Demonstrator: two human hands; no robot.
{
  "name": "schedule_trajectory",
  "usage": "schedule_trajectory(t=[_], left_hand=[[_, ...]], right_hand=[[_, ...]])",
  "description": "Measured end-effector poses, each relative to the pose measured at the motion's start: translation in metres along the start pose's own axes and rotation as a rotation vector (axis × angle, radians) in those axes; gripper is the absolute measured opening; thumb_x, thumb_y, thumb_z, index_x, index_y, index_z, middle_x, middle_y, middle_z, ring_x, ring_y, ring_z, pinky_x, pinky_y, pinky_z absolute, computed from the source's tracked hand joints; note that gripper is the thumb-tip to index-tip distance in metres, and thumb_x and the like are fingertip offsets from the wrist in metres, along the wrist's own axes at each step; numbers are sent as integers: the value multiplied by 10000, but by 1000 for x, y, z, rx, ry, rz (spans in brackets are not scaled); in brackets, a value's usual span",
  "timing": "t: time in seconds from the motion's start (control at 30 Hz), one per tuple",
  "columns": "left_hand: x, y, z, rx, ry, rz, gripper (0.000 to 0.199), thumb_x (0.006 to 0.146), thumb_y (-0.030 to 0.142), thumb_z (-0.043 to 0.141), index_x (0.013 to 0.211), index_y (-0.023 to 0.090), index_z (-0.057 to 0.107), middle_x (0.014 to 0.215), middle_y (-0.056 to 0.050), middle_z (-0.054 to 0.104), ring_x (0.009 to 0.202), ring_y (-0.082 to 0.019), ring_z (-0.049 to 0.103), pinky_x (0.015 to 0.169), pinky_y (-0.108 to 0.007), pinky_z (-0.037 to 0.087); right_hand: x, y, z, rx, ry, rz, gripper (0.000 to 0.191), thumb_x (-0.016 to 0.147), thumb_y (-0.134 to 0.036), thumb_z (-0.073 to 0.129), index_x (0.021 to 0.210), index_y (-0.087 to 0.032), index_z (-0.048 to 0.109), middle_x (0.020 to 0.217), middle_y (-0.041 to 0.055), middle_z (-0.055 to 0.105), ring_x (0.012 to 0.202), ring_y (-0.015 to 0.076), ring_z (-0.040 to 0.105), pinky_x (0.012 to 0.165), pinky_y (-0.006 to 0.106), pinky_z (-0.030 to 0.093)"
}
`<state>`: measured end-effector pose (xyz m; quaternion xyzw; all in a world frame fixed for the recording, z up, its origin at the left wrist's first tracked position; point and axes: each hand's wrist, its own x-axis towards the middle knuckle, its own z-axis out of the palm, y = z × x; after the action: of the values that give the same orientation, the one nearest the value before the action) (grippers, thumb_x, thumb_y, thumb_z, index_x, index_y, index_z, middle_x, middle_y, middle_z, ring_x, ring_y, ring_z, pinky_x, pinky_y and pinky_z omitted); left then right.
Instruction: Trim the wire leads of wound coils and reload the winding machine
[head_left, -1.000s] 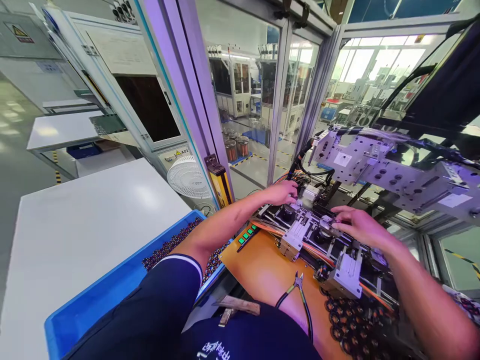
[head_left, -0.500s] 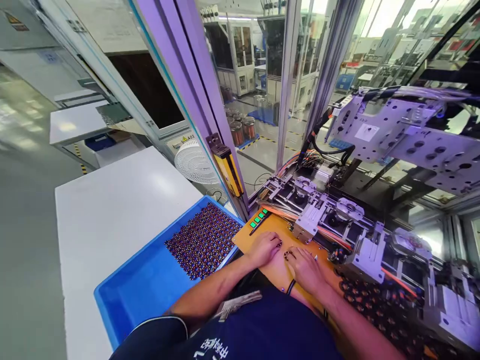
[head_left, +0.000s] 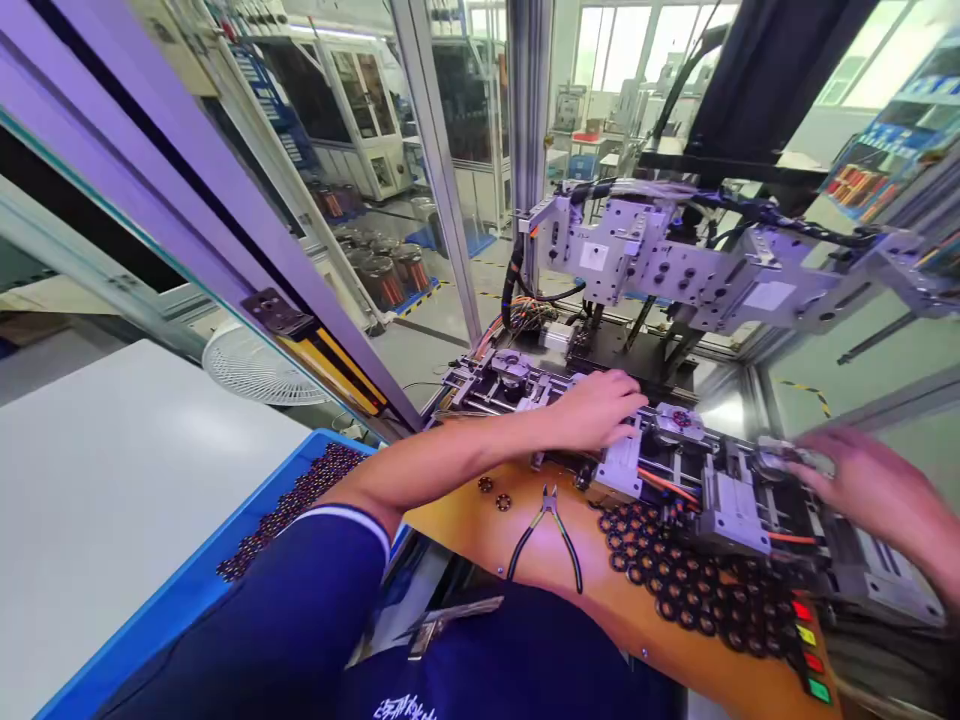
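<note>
My left hand reaches over the second fixture of the machine, its fingers bent downward; what they hold, if anything, is hidden. At the right, my right hand is smeared by motion beside the rightmost round fixture. Between the hands, another round fixture bears a ring-shaped part. On the orange board lie two small ring parts and a pair of cutters with its handles spread. Many dark ring parts cover the board's right side.
A blue tray with many small parts stands at the left on a white table. Above the fixtures hangs a metal machine head. A yellow sensor bar is fixed to the left frame post. Coloured buttons sit at the board's right end.
The view has swung to the right. Both hands have left the board's near left area and moved up to the fixtures, far apart. Two ring parts and the cutters now show on the board.
</note>
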<state>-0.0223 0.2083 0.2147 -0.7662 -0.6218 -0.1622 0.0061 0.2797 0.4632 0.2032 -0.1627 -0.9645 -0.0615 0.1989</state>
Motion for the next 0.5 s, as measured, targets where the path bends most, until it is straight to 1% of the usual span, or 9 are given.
schedule_trajectory(t=[0.07, 0.1, 0.17, 0.23, 0.3, 0.4, 0.5], left_hand=[[50, 0, 16, -3, -69, 43, 346, 911, 327, 614, 1207, 149, 630, 1328, -160, 584, 1290, -288, 473, 1002, -417, 430], [68, 1, 25, -3, -95, 59, 345, 900, 318, 628, 1206, 159, 635, 1343, -156, 574, 1321, -291, 444, 1014, -419, 418], [92, 1, 42, -6, -136, 73, 326, 895, 324, 637, 1180, 165, 654, 1347, -157, 568, 1355, -302, 404, 1035, -432, 393], [102, 1, 53, -11, -180, 67, 298, 897, 332, 631, 1140, 165, 674, 1339, -162, 565, 1363, -315, 385, 1044, -448, 372], [106, 0, 57, -25, -223, 59, 272, 895, 330, 632, 1112, 175, 687, 1334, -157, 562, 1359, -314, 380, 1044, -452, 360], [111, -1, 57, -66, -282, 48, 217, 886, 312, 641, 1050, 187, 709, 1326, -148, 568, 1339, -308, 388, 1042, -465, 346], [117, -1, 57, -132, -321, 13, 131, 853, 269, 674, 932, 179, 725, 1267, -143, 609, 1291, -309, 428, 1024, -474, 358]], right_hand=[[-2, 22, 15, 49, -36, 31, 370, 776, -513, 762, 700, -151, 751, 742, 103, 705, 632, 202, 635, 604, 331, 445], [-4, 28, 23, 73, -50, 49, 335, 729, -484, 809, 698, -156, 751, 743, 93, 707, 642, 194, 640, 613, 318, 455], [-9, 35, 36, 118, -69, 97, 312, 698, -445, 844, 711, -151, 740, 759, 75, 707, 650, 168, 631, 629, 295, 469], [-14, 38, 43, 165, -74, 157, 295, 732, -412, 835, 730, -139, 724, 802, 69, 706, 675, 145, 622, 655, 283, 480], [-17, 42, 47, 220, -76, 226, 259, 764, -368, 824, 744, -131, 719, 849, 73, 706, 728, 144, 628, 698, 294, 497], [-18, 44, 47, 320, -93, 325, 185, 767, -280, 828, 740, -130, 723, 888, 74, 710, 781, 155, 644, 750, 322, 513], [-14, 39, 46, 431, -103, 408, 144, 795, -220, 803, 730, -128, 713, 894, 55, 715, 791, 142, 655, 774, 314, 524]])
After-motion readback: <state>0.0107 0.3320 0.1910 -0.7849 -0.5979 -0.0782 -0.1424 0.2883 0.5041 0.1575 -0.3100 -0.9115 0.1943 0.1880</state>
